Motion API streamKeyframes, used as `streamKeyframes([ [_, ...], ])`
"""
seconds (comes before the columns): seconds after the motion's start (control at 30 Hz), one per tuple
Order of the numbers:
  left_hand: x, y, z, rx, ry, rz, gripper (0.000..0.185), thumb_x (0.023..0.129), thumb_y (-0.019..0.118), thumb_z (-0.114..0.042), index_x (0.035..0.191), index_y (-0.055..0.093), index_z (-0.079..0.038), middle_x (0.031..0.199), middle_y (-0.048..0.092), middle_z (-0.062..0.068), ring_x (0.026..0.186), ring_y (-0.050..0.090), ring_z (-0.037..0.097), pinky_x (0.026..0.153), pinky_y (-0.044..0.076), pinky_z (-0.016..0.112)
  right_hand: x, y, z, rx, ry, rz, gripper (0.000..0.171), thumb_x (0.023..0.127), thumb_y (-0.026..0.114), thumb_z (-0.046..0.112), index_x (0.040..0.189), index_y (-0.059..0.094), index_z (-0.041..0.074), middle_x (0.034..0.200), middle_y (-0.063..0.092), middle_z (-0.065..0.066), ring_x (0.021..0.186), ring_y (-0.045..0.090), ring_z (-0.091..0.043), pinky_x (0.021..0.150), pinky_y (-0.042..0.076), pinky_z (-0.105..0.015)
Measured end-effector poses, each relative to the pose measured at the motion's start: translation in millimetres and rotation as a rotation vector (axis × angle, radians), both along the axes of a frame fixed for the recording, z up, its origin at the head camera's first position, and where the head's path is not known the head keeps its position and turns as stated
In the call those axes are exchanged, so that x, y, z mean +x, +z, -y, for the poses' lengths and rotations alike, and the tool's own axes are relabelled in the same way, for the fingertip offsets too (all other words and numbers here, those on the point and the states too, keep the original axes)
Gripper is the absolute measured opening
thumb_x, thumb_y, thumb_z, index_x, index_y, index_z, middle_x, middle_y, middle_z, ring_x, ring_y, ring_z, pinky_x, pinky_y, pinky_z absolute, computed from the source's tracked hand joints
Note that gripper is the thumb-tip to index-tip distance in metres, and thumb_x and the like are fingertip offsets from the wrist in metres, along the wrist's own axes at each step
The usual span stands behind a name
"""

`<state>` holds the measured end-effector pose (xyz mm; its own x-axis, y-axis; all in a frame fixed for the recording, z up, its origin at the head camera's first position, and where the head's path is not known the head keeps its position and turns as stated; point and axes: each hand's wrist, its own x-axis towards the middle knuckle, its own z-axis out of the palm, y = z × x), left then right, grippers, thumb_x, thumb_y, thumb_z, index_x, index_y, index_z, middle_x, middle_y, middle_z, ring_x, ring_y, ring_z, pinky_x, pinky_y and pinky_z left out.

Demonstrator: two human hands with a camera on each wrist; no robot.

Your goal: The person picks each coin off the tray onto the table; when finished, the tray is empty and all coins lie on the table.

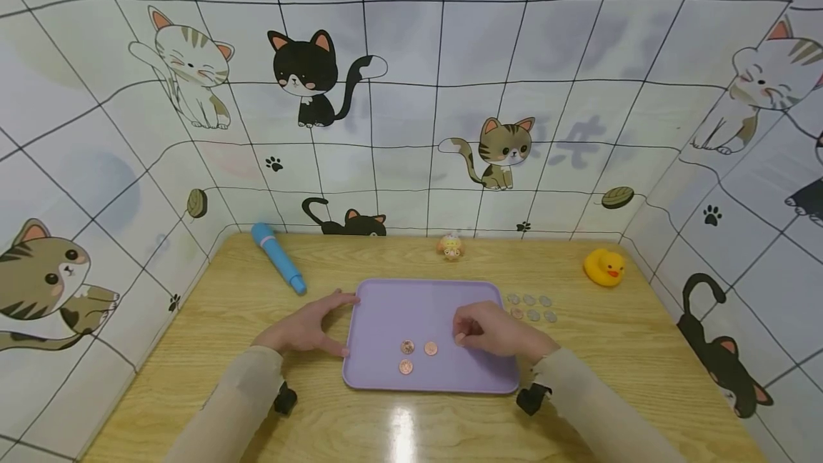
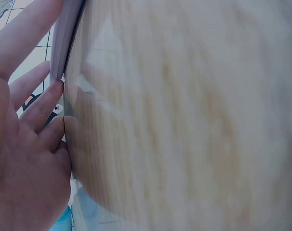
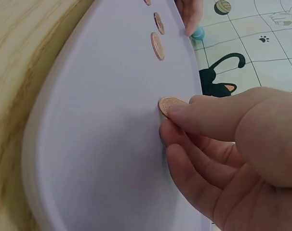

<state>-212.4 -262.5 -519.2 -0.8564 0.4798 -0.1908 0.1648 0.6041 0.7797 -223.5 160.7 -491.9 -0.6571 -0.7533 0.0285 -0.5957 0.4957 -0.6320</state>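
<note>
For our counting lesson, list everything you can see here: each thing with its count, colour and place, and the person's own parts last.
tray: 1, lilac, middle of table
coins on tray: 3, copper, near front of tray
coin in fingers: 1, copper, just above tray
coins on table: about 6, mostly silver, right of tray
pen: 1, blue, back left
duck: 1, yellow, back right
small toy: 1, orange-pink, back middle
table: 1, light wood
left hand: 1, touching tray's left edge
right hand: 1, pinching a coin

Left hand [image 2: 25, 144] against tray edge [image 2: 64, 43]
</note>
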Motion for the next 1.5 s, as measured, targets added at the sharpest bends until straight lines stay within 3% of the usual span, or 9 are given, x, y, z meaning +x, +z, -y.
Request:
streamKeyframes([
  [0.37, 1.7, 2.4, -1, 0.003, -0.006, -0.004, 0.100, 0.076, 0.096, -0.036, 0.161, 0.043, -0.027, 0.175, 0.016, 0.016, 0.162, 0.004, 0.044, 0.124, 0.008, 0.072, 0.2, 3.6, -23, -0.056, -0.074, 0.067, 0.006, 0.098, 0.076, 0.017, 0.098, 0.072, 0.013, 0.090, 0.071, 0.004, 0.082, 0.063, -0.007, 0.075, 0.056, -0.027],
  [0.8, 0.3, -0.7, 0, 0.007, -0.014, -0.020, 0.100, 0.076, 0.096, -0.035, 0.160, 0.044, -0.027, 0.175, 0.018, 0.017, 0.161, 0.005, 0.045, 0.123, 0.010, 0.073, 5.2, 9.8, -66, -0.126, -0.192, 0.042, 0.006, 0.098, 0.076, 0.014, 0.101, 0.071, 0.014, 0.091, 0.068, 0.005, 0.080, 0.062, -0.009, 0.070, 0.056, -0.026],
  [1.1, -0.2, -1.3, 0, -0.004, -0.007, -0.009, 0.103, 0.074, 0.097, -0.039, 0.161, 0.043, -0.028, 0.175, 0.017, 0.015, 0.162, 0.004, 0.043, 0.124, 0.009, 0.072, 9.0, 14.9, -88, -0.106, -0.318, 0.046, 0.007, 0.098, 0.076, 0.018, 0.101, 0.071, 0.016, 0.091, 0.065, 0.003, 0.082, 0.061, -0.014, 0.072, 0.055, -0.026],
  [1.5, -0.3, -3.6, 0, 0.012, -0.003, -0.009, 0.102, 0.074, 0.097, -0.040, 0.160, 0.043, -0.030, 0.175, 0.018, 0.012, 0.162, 0.003, 0.040, 0.125, 0.008, 0.071, 16.2, 11.8, -100, -0.066, -0.406, 0.037, 0.012, 0.097, 0.077, 0.014, 0.108, 0.074, 0.011, 0.096, 0.069, 0.004, 0.088, 0.062, -0.014, 0.080, 0.058, -0.025],
])
